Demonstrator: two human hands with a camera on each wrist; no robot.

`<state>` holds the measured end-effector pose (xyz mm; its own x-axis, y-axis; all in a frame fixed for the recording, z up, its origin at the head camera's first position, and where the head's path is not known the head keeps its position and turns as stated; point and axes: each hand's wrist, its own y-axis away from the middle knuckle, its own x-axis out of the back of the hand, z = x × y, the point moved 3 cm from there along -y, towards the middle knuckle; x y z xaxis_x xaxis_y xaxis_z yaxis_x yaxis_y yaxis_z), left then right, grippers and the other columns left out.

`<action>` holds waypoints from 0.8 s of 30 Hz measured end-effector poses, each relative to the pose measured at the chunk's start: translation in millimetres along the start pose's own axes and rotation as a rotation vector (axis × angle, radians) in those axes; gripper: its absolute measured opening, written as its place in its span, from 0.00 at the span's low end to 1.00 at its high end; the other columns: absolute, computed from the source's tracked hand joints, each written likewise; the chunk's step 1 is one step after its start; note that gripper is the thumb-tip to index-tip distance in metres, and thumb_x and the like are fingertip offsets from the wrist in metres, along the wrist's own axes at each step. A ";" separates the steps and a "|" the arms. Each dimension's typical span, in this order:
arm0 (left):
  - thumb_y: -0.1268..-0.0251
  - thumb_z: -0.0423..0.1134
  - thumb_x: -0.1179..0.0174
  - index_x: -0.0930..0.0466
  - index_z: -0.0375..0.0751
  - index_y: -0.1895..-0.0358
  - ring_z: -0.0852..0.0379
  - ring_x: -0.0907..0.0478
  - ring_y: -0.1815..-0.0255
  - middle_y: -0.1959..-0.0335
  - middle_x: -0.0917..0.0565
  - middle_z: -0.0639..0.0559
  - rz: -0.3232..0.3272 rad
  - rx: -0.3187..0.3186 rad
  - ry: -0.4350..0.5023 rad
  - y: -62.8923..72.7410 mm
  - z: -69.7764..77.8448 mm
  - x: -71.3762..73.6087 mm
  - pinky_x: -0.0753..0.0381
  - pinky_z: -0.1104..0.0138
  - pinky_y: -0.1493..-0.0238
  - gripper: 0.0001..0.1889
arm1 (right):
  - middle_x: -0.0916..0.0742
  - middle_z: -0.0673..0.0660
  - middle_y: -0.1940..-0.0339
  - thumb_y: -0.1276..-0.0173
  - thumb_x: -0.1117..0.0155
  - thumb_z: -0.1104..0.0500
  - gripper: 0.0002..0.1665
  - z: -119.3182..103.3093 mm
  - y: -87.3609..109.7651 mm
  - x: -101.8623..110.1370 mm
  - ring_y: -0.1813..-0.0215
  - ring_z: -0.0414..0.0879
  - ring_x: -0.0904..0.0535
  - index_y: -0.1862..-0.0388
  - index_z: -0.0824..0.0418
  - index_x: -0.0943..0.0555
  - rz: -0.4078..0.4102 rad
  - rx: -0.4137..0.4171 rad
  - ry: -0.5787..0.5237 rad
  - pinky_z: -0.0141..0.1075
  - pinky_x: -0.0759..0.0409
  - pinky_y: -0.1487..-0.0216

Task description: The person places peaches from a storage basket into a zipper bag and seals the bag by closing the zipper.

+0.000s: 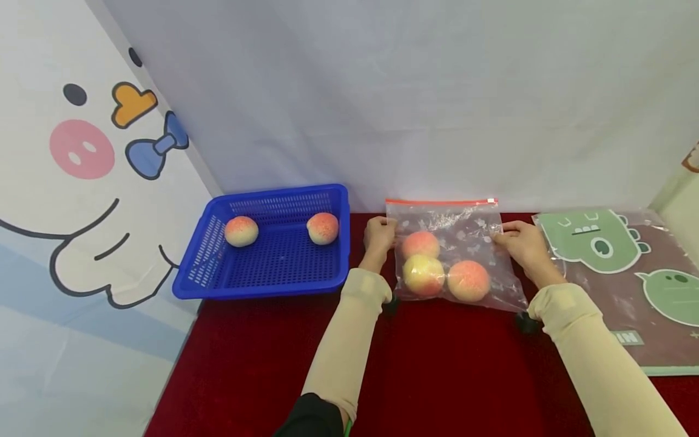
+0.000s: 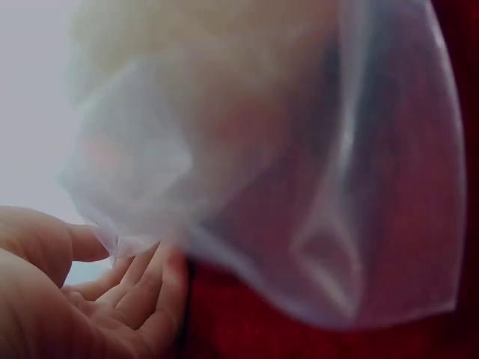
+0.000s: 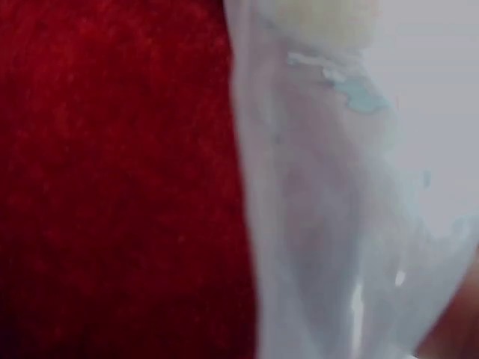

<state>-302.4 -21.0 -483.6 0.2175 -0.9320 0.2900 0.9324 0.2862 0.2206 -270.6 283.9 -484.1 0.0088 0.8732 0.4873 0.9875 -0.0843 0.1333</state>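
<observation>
A clear zip bag (image 1: 459, 223) with a red slider strip along its top holds three peaches: a pink one (image 1: 420, 244), a yellowish one (image 1: 423, 275) and a pink-orange one (image 1: 468, 281). My left hand (image 1: 379, 235) pinches the bag's left edge between thumb and fingers, which the left wrist view shows close up on the crumpled plastic (image 2: 150, 164). On the opposite side, my right hand (image 1: 525, 245) pinches the right edge near its upper part. The right wrist view is mostly filled by the plastic (image 3: 322, 194), with a bit of skin at its lower right corner.
Left of the bag stands a blue plastic basket (image 1: 262, 289) with two peaches (image 1: 241, 231) in it. A flat printed bag (image 1: 617, 303) with green cartoon figures lies at the right. Red cloth (image 1: 453, 364) covers the table; a white curtain (image 1: 382, 91) hangs behind.
</observation>
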 end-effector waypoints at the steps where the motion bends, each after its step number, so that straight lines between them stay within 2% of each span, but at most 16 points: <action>1: 0.24 0.38 0.41 0.13 0.35 0.50 0.59 0.17 0.77 0.60 0.09 0.43 -0.001 0.003 -0.002 -0.5 -0.6 0.0 0.12 0.67 0.68 0.12 | 0.11 0.44 0.67 0.24 0.35 0.57 0.29 -0.6 0.2 0.1 0.71 0.26 0.20 0.34 0.76 0.27 0.000 0.000 0.001 0.26 0.20 0.66; 4: 0.23 0.38 0.41 0.14 0.35 0.47 0.61 0.20 0.78 0.55 0.09 0.41 0.000 0.009 -0.011 -0.5 -1.9 0.3 0.13 0.69 0.68 0.12 | 0.10 0.51 0.63 0.23 0.36 0.56 0.30 -2.0 2.9 0.6 0.70 0.26 0.20 0.33 0.77 0.27 -0.002 -0.007 0.020 0.25 0.20 0.66; 7: 0.23 0.38 0.41 0.15 0.34 0.47 0.63 0.23 0.78 0.55 0.09 0.40 -0.005 0.000 -0.019 3.3 -1.0 2.3 0.14 0.71 0.70 0.13 | 0.10 0.60 0.57 0.23 0.37 0.55 0.32 -3.6 8.8 1.6 0.70 0.26 0.21 0.32 0.77 0.29 -0.004 0.001 0.052 0.26 0.21 0.66; 15: 0.24 0.38 0.44 0.24 0.35 0.38 0.60 0.24 0.71 0.52 0.14 0.39 -0.060 -0.033 -0.018 22.6 1.3 12.0 0.14 0.66 0.65 0.17 | 0.14 0.76 0.50 0.21 0.40 0.56 0.29 -5.0 39.4 14.4 0.74 0.28 0.20 0.34 0.79 0.29 0.047 0.048 0.072 0.29 0.16 0.71; 21: 0.23 0.40 0.44 0.30 0.36 0.30 0.58 0.21 0.69 0.46 0.14 0.38 -0.121 -0.068 -0.068 41.4 0.6 22.6 0.18 0.68 0.68 0.23 | 0.14 0.79 0.49 0.22 0.41 0.58 0.27 -2.9 68.9 27.5 0.73 0.29 0.19 0.36 0.79 0.28 0.066 0.122 0.177 0.28 0.18 0.72; 24: 0.23 0.39 0.45 0.32 0.36 0.29 0.54 0.16 0.68 0.42 0.14 0.37 -0.161 -0.068 -0.047 53.0 0.6 28.5 0.17 0.67 0.66 0.24 | 0.12 0.77 0.51 0.23 0.40 0.58 0.26 -2.9 85.2 31.5 0.72 0.27 0.20 0.37 0.78 0.26 0.096 0.156 0.218 0.27 0.19 0.72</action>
<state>-246.9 -32.3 -463.1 0.0513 -0.9527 0.2996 0.9719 0.1167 0.2045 -186.7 302.8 -454.9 0.0862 0.7392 0.6679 0.9962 -0.0719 -0.0491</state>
